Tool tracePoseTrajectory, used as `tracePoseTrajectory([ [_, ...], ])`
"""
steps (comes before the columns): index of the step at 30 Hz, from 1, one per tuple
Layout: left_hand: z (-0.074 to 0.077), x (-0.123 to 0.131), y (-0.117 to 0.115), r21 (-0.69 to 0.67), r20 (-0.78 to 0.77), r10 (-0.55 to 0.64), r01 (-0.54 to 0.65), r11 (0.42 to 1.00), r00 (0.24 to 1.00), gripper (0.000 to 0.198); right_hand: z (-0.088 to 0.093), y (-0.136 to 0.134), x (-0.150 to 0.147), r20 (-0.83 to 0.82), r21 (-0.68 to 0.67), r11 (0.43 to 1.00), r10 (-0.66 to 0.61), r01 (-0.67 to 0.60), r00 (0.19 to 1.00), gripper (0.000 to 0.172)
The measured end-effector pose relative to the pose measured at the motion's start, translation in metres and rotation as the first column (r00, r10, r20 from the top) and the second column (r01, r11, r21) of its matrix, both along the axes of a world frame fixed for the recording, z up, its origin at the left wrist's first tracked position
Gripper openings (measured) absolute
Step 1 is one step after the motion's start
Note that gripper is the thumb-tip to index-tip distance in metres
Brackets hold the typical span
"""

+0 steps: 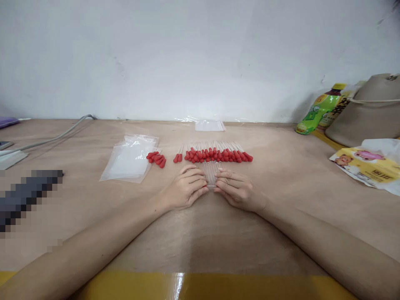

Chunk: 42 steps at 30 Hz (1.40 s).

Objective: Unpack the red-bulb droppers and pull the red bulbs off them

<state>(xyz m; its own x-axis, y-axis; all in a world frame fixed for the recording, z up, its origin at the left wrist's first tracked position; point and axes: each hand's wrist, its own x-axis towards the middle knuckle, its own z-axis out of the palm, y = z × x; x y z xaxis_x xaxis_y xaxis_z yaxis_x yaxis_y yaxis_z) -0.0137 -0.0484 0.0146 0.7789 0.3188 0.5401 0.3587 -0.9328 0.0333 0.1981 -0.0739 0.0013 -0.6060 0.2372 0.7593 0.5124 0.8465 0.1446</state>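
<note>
A row of clear thin tubes lies side by side on the table. My left hand presses against its left side, fingers together and curved. On the opposite side, my right hand grips the row in the same way. Just beyond the tubes stretches a long row of droppers with red bulbs, their pale thin stems pointing to the wall. Two more red-bulbed droppers lie a little apart on the left. Several loose red bulbs are heaped farther left, by the plastic bags.
Flat clear plastic bags are stacked to the left. White slips lie by the wall. A grey cable and a blurred dark object are at left. At right are a green bottle, a beige bag and a yellow packet.
</note>
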Motion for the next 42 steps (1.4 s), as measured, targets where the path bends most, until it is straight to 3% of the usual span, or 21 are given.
tracePoseTrajectory([
  [10, 0.002, -0.003, -0.002, -0.034, -0.024, -0.015, 0.014, 0.999, 1.0, 0.018, -0.004, -0.003, 0.009, 0.03, 0.033, 0.999, 0.023, -0.024, 0.999, 0.012],
  [26, -0.001, -0.007, -0.004, 0.072, 0.038, -0.049, 0.047, 0.996, 0.998, 0.015, -0.003, -0.007, 0.019, 0.043, 0.072, 0.996, 0.056, -0.059, 0.998, 0.019],
  [28, -0.002, -0.014, 0.001, 0.052, 0.107, 0.009, -0.015, 0.999, 0.994, 0.016, -0.002, -0.006, 0.023, 0.036, 0.079, 0.996, 0.035, -0.038, 0.999, 0.02],
  [30, 0.002, -0.023, 0.009, 0.018, 0.194, 0.159, -0.165, 0.986, 0.968, 0.017, -0.002, -0.004, 0.025, -0.034, 0.041, 0.998, -0.048, 0.049, 0.998, 0.019],
  [32, 0.009, -0.034, 0.02, -0.027, 0.257, 0.327, -0.331, 0.943, 0.91, 0.019, -0.003, -0.001, 0.024, -0.113, -0.064, 0.977, -0.209, 0.203, 0.971, 0.014],
  [35, 0.026, -0.051, 0.042, -0.128, 0.293, 0.529, -0.515, 0.847, 0.796, 0.024, -0.005, 0.003, 0.019, -0.151, -0.245, 0.89, -0.428, 0.385, 0.891, 0.015],
  [39, 0.046, -0.08, 0.068, -0.299, 0.216, 0.784, -0.725, 0.621, 0.582, 0.029, -0.008, 0.008, 0.017, -0.226, -0.429, 0.824, -0.495, 0.37, 0.839, 0.021],
  [42, 0.051, -0.104, 0.08, -0.411, 0.144, 0.848, -0.749, 0.521, 0.511, 0.032, -0.01, 0.012, 0.019, -0.265, -0.456, 0.811, -0.516, 0.366, 0.814, 0.021],
])
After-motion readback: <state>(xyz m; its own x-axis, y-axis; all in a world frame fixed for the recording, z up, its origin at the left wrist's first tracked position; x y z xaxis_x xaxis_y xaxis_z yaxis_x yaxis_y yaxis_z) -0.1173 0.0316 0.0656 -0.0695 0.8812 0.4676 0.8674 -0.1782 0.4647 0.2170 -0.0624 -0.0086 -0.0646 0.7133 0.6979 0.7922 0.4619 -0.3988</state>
